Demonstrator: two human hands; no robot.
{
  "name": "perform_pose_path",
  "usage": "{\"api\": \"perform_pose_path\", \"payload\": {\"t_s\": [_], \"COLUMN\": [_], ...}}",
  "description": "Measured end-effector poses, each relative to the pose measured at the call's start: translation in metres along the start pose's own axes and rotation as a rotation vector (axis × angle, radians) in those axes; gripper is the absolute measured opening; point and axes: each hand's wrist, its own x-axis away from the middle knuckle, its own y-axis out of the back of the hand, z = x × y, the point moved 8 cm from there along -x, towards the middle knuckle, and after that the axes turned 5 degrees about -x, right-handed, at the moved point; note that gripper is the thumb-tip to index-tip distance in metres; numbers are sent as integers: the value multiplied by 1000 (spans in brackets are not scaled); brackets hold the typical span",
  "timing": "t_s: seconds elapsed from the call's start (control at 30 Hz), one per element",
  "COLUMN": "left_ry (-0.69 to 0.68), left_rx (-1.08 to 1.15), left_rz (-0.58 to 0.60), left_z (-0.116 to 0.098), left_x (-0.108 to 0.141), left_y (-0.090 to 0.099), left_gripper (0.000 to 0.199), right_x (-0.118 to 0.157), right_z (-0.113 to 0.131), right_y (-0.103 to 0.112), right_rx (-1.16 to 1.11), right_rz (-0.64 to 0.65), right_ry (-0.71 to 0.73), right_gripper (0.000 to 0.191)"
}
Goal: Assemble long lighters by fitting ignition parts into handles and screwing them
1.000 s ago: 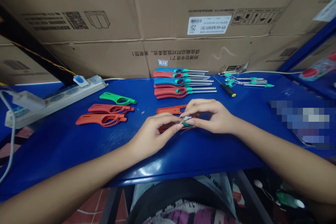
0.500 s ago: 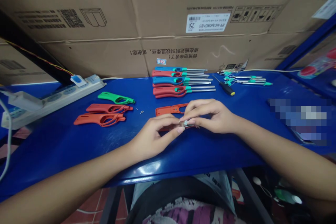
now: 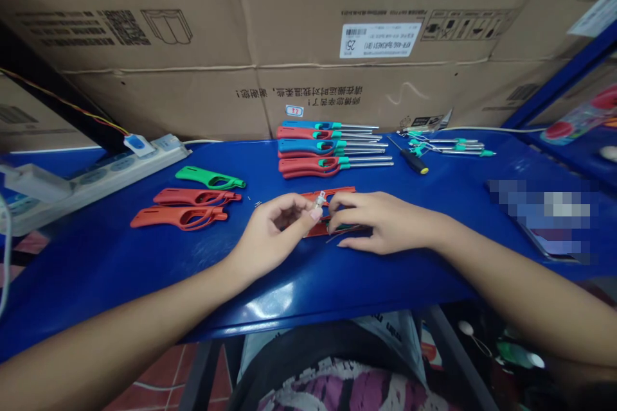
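Between the thumb and fingers of my left hand is a small clear tube with a whitish tip, tilted upward. My right hand hovers low over an orange lighter shell half, its fingers bent and the thumb apart. Under those fingers lie a thin dark strip and a greenish part, mostly hidden, so contact with them is hard to make out. Just behind, another orange shell half lies partly covered by my hands.
Green, red and orange lighter shells lie at left, near a power strip. Assembled lighters are stacked behind. A screwdriver, metal lighter tubes and a phone are at right. Cardboard stands behind.
My hands have separated. The left has kept the small clear tube and turned it tip upward; the right has let go of it and dropped toward the orange shell.
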Motion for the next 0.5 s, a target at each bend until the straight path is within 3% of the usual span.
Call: {"api": "perform_pose_path", "payload": {"t_s": [0.13,0.33,0.5], "left_ry": [30,102,157], "left_rx": [-1,-26,6], "left_rz": [-4,7,13], "left_z": [3,10,16], "left_x": [-1,-4,-6], "left_y": [1,1,0], "left_gripper": [31,36,37], "right_x": [-2,0,2], "right_z": [2,1,-5], "right_y": [-9,-5,-5], "right_rx": [121,239,212], "right_rz": [61,75,98], "right_ry": [8,-6,-56], "right_gripper": [18,18,12]}}
